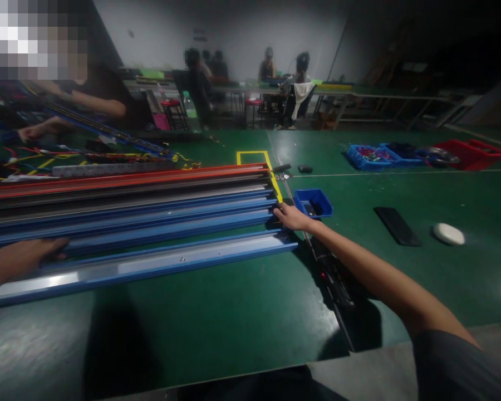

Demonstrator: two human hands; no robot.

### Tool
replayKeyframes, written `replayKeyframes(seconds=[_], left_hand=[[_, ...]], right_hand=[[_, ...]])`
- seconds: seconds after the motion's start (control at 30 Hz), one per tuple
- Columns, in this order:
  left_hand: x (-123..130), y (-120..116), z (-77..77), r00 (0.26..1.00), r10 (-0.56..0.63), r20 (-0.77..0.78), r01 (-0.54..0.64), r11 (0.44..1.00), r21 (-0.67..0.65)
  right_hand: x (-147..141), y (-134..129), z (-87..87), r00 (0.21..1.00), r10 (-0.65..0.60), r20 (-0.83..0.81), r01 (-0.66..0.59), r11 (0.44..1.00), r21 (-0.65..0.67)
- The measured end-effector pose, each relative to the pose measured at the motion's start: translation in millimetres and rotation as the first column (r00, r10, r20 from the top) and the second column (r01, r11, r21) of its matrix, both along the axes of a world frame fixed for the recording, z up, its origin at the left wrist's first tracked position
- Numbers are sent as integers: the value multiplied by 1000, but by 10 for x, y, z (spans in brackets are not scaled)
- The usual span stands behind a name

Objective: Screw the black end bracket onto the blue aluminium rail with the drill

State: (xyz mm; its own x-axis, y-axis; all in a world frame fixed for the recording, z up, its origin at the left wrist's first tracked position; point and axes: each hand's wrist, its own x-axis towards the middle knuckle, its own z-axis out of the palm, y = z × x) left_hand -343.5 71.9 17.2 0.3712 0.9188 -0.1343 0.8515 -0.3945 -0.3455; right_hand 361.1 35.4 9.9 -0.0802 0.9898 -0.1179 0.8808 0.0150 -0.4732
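Several long metal channels lie side by side on the green table, orange and black ones at the back, blue ones nearer. My right hand [292, 216] is closed around the right end of a blue channel [229, 221]. At the left, my left hand [23, 257] has its fingers bent over the front edge of that same channel; its fingertips are partly hidden. Nearest to me lies a separate blue channel [217, 253] with a pale, shiny inner face and small holes. It passes just in front of my left hand.
A black power tool [334, 278] with a red light lies right of the channels. Beyond it are a small blue bin [313, 201], a black flat case [396, 225] and a white oval object [448, 234]. Filled blue trays [369, 157] stand far right. A co-worker's arm [96, 103] reaches over wires at left.
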Motion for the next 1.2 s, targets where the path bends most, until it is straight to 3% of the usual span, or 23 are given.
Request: replayKeyframes(seconds=[0.1, 0.2, 0.27, 0.37, 0.43, 0.5, 0.63, 0.73, 0.93, 1.2], left_hand=[[-49, 133, 2, 999, 51, 11, -50, 996, -77], [49, 169, 79, 1000, -12, -19, 11, 1000, -29], [271, 115, 156, 997, -67, -33, 68, 997, 39], [811, -78, 211, 981, -193, 21, 188, 969, 158], [1204, -256, 153, 957, -285, 60, 274, 950, 149], [1523, -444, 21, 945, -301, 129, 287, 951, 118], [1810, -717, -283, 942, -230, 245, 225, 973, 50], [1810, -766, -388, 936, -242, 255, 229, 970, 82], [1651, -709, -396, 947, -263, 185, 255, 965, 63], [1109, -765, -448, 954, -242, 175, 234, 970, 65]], right_hand=[[17, -138, 17, 998, -53, -27, 53, 999, 3], [9, -383, 29, 997, -67, -39, 68, 997, 29], [-16, -578, 30, 999, -24, -38, 26, 999, 40], [-72, -836, 18, 991, 119, 65, -125, 988, 91], [-109, -948, 2, 969, 175, 174, -202, 968, 149], [-134, -1001, -17, 949, 194, 248, -243, 952, 185], [-150, -992, -50, 924, 221, 312, -290, 937, 196], [-163, -967, -54, 913, 237, 332, -312, 929, 197], [-280, -1003, -29, 897, 267, 351, -351, 914, 202], [-668, -1072, -55, 876, 329, 352, -417, 883, 213]])
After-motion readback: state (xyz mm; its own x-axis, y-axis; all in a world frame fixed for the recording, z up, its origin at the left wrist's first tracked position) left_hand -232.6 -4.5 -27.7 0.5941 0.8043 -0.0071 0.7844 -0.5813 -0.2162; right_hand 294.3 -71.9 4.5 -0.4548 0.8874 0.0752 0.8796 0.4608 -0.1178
